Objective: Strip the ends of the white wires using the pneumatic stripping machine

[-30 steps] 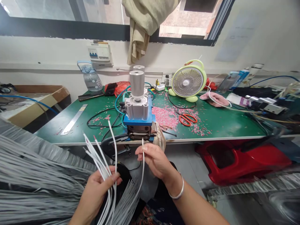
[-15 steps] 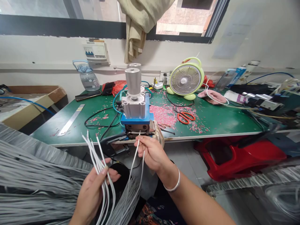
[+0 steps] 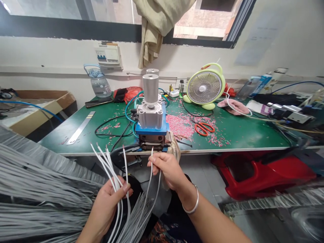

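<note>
Several white cables (image 3: 107, 165) fan upward from my left hand (image 3: 113, 195), pinched between thumb and fingers. One of them stands apart to the right, and reddish ends show on some tips. My right hand (image 3: 165, 168) pinches another white cable (image 3: 152, 162), its tip directly in front of the lower jaws of a pneumatic press (image 3: 151, 118). Whether that tip touches the jaws, I cannot tell. A second strand hangs below my right hand. Both hands' cables run down into a grey-white bundle (image 3: 138, 212) over my lap.
Pink clippings (image 3: 179, 126) litter the green table (image 3: 243, 135) around orange-handled scissors (image 3: 204, 129). A steel ruler (image 3: 81, 128) lies left, and a green fan (image 3: 205, 87) stands behind. More cables (image 3: 43, 189) are heaped at left. A red stool (image 3: 265, 175) sits beneath the table's right side.
The right hand's cable tip has come slightly back from the press jaws. In my left hand, one cable has shifted right, away from the others. The view has turned slightly left.
</note>
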Motion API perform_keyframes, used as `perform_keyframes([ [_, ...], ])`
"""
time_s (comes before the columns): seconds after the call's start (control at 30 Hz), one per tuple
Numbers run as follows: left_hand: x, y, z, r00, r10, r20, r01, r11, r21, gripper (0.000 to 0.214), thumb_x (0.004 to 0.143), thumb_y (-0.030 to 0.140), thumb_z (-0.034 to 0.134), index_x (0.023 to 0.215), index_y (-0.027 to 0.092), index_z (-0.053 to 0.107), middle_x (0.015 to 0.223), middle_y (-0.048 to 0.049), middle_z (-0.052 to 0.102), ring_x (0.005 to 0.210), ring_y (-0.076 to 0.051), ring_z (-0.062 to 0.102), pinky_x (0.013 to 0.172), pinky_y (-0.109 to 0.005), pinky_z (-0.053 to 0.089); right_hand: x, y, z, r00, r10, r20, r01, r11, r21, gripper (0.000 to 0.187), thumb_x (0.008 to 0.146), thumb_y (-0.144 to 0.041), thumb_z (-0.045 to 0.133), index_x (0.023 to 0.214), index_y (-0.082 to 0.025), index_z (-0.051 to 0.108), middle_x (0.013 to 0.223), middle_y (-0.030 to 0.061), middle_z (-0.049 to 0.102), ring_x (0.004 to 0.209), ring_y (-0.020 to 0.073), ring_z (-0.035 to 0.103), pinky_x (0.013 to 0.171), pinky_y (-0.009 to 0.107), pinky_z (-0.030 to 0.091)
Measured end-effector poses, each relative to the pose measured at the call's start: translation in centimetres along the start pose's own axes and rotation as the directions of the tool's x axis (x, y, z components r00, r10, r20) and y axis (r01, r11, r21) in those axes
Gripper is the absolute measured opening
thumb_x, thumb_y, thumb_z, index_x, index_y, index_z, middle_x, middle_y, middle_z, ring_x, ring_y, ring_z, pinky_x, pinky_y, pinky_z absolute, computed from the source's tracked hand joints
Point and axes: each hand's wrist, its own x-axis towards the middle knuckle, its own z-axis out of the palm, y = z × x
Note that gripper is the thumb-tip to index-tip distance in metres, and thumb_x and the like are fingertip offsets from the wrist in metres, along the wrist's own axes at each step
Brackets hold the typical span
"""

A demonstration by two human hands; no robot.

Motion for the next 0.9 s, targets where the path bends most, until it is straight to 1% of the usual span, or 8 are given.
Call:
perform_keyframes([
  [0.07,0.0,-0.2,0.3,0.999,0.031,0.015,-0.031,0.998,0.053,0.027,0.054,0.021,0.073,0.071,0.016,0.053,0.058,0.0057,0.055,0.055,-0.009,0.054,0.064,-0.025,0.047,-0.4,0.1,0.2,1.0,-0.002,-0.001,0.002,1.0,-0.011,0.023,0.066,-0.032,0.066,0.071,-0.01,0.063,0.061,0.0017,0.058,0.053,0.0064,0.051,0.052,0.018,0.041],
  [0.13,0.0,-0.5,0.5,0.997,0.054,0.051,-0.061,0.987,0.147,0.029,0.052,0.022,0.074,0.07,0.016,0.053,0.058,0.0043,0.056,0.054,-0.011,0.054,0.061,-0.025,0.047,-0.7,0.5,0.6,0.997,0.051,0.053,-0.051,0.999,-0.013,0.027,0.065,-0.033,0.066,0.08,-0.011,0.063,0.065,0.0018,0.059,0.054,0.0069,0.051,0.048,0.017,0.039],
  [0.2,0.0,-0.8,0.6,0.994,0.052,0.099,-0.076,0.964,0.254,0.028,0.051,0.024,0.074,0.068,0.015,0.054,0.057,0.002,0.058,0.054,-0.012,0.054,0.057,-0.024,0.045,-0.8,0.9,1.0,0.986,0.113,0.123,-0.105,0.992,-0.073,0.029,0.068,-0.038,0.062,0.079,-0.011,0.063,0.056,0.0001,0.056,0.043,0.005,0.046,0.038,0.015,0.032],
  [0.27,0.1,-0.8,0.6,0.99,0.046,0.13,-0.083,0.952,0.295,0.029,0.052,0.024,0.074,0.072,0.014,0.055,0.06,-0.0006,0.061,0.056,-0.014,0.057,0.057,-0.024,0.045,-0.7,1.1,1.3,0.983,0.134,0.124,-0.121,0.987,-0.102,0.03,0.07,-0.04,0.059,0.069,-0.01,0.062,0.045,-0.0016,0.051,0.034,0.0034,0.039,0.033,0.015,0.026],
  [0.4,0.0,0.6,0.3,0.998,0.056,0.026,-0.058,0.992,0.109,0.032,0.061,0.028,0.069,0.086,0.017,0.054,0.069,-0.0022,0.066,0.066,-0.017,0.063,0.068,-0.028,0.047,0.2,0.4,1.4,0.992,0.126,0.002,-0.125,0.983,0.134,0.029,0.068,-0.039,0.062,0.067,-0.009,0.06,0.053,0.0004,0.055,0.032,0.0027,0.039,0.031,0.016,0.024],
  [0.57,-0.1,2.8,0.2,0.988,0.082,-0.128,-0.095,0.99,-0.099,0.033,0.06,0.027,0.069,0.087,0.018,0.054,0.064,-0.0013,0.066,0.06,-0.017,0.063,0.063,-0.028,0.05,1.2,-1.1,1.1,0.977,0.192,-0.095,-0.143,0.912,0.384,0.025,0.065,-0.032,0.066,0.073,-0.009,0.06,0.054,-0.0014,0.053,0.034,0.0009,0.036,0.032,0.014,0.02],
  [0.8,-0.1,2.4,0.0,0.992,0.037,-0.121,-0.057,0.985,-0.162,0.029,0.057,0.028,0.071,0.081,0.015,0.059,0.066,-0.0034,0.066,0.061,-0.019,0.063,0.064,-0.032,0.051,1.2,-0.7,0.8,0.986,0.153,-0.067,-0.117,0.921,0.37,0.024,0.065,-0.033,0.066,0.074,-0.012,0.059,0.055,-0.0024,0.052,0.037,0.0017,0.036,0.033,0.016,0.021],
  [0.9,-0.2,1.9,0.0,0.996,0.01,-0.088,-0.02,0.994,-0.105,0.025,0.057,0.028,0.071,0.074,0.013,0.061,0.063,-0.002,0.064,0.056,-0.015,0.061,0.06,-0.03,0.051,0.7,-0.4,0.3,0.99,0.137,0.018,-0.136,0.95,0.282,0.024,0.067,-0.035,0.064,0.074,-0.012,0.059,0.056,-0.0026,0.052,0.036,0.0019,0.035,0.033,0.016,0.023],
])
